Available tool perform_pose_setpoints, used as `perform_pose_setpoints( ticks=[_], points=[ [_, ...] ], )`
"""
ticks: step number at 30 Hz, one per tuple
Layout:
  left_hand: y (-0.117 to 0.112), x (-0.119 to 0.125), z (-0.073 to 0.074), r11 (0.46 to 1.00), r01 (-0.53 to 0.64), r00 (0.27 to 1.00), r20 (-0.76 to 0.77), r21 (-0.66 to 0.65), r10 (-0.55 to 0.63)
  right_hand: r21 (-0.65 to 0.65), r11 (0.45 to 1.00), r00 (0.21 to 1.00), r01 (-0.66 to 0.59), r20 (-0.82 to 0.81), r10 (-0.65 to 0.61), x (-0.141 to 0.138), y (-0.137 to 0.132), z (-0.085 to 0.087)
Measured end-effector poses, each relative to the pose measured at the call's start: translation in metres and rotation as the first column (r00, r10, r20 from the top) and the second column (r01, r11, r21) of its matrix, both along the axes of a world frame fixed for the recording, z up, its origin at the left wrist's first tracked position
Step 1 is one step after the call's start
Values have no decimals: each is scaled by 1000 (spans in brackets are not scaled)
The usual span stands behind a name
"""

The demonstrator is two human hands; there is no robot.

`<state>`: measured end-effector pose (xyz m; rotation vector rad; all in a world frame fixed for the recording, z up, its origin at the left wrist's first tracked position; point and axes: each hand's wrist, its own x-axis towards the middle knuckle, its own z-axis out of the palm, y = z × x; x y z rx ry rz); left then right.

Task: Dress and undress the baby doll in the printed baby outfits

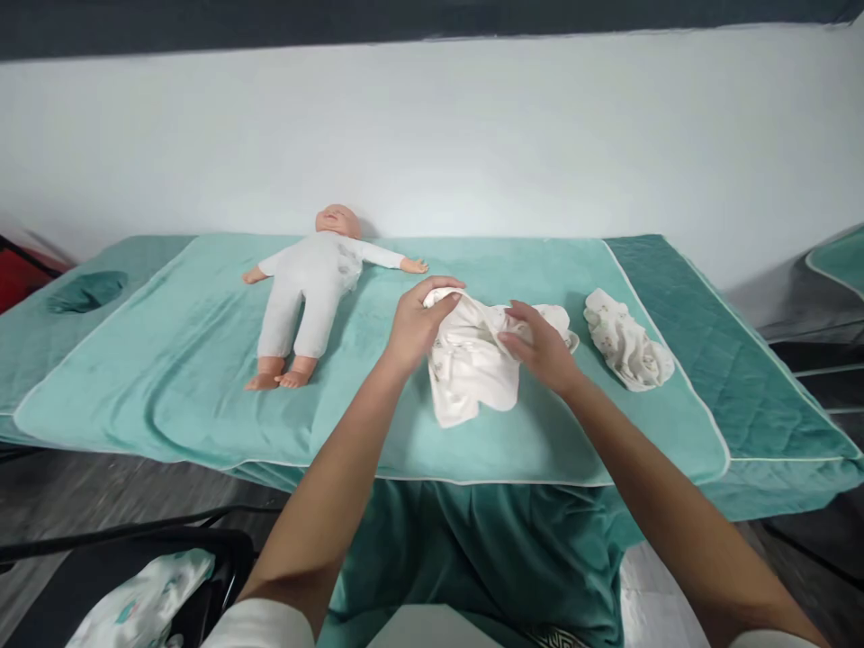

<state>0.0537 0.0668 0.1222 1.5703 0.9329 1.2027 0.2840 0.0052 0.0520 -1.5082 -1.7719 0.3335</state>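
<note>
A white, lightly patterned baby garment [472, 369] is held up over the green bed cover, its lower edge hanging down. My left hand [422, 319] pinches its upper left corner between thumb and fingers. On the garment's right side, the thumb and fingers of my right hand [540, 346] close on the bunched cloth. To the left lies a baby doll [307, 279] on its back, arms spread, with a white cloth body and bare feet. A crumpled white patterned cloth [627, 342] rests to the right of my right hand.
The green covered bed [202, 405] stands against a white wall [432, 135]. A face hole [87, 292] is at the bed's left end. Below left, a black chair [222, 549] holds a white printed cloth [145, 598]. Something red [27, 279] shows at the far left.
</note>
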Motion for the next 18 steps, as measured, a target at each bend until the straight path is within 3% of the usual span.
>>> perform_pose_setpoints(
  ticks=[3,5,9,11,14,16,18],
  points=[
    [-6,-7,29,982,77,978,-206,171,-41,-93,996,1000,0,-13,-1,-35,12,27],
    [-9,-9,42,965,116,958,-285,236,-46,-65,998,999,6,50,-3,-55,18,50],
    [-11,-11,56,930,43,915,-389,366,110,50,997,938,66,337,-79,-72,24,95],
    [-11,-13,61,885,-44,845,-455,464,280,143,986,902,87,409,-139,-66,28,113],
    [-8,-18,69,808,-151,676,-537,569,504,273,960,892,69,414,-182,-44,36,132],
    [-5,-24,75,782,-186,593,-566,596,572,296,954,891,44,421,-172,-25,40,141],
    [-1,-30,80,773,-203,565,-573,600,594,264,964,880,31,450,-152,-8,37,149]
  ],
)
